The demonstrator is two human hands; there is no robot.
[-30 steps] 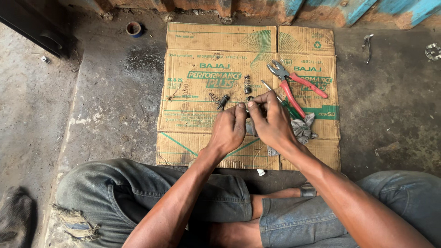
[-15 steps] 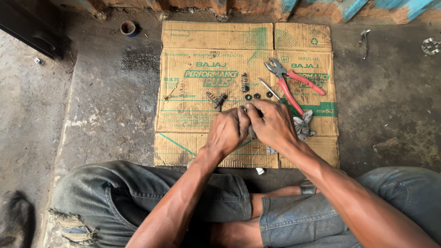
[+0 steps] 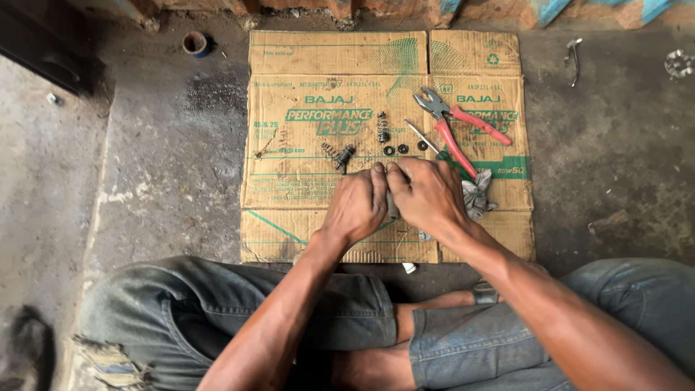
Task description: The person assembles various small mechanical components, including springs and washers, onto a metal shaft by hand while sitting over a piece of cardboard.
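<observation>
While only a sliver of it shows between the knuckles, a small grey metal part (image 3: 392,205) is held over the near middle of the flattened cardboard sheet (image 3: 289,217), pressed between both hands. Left hand (image 3: 356,206) is curled tight around the part from its side, and right hand (image 3: 427,197) is closed over it from the other, fingertips of the two touching at the top; the part's shape cannot be made out. Just beside the right hand lies a crumpled grey rag (image 3: 478,197). Beyond the hands, on the cardboard: three small black rings (image 3: 402,148) in a row, a coil spring (image 3: 382,127), a short dark fitting (image 3: 344,155) with a second small spring (image 3: 329,150) next to it, a thin metal rod (image 3: 421,136), and red-handled pliers (image 3: 456,127) lying open. Farther off, on the concrete floor (image 3: 159,166), a small round tin (image 3: 194,43) sits near the wall. The person sits cross-legged in worn jeans (image 3: 217,311).
</observation>
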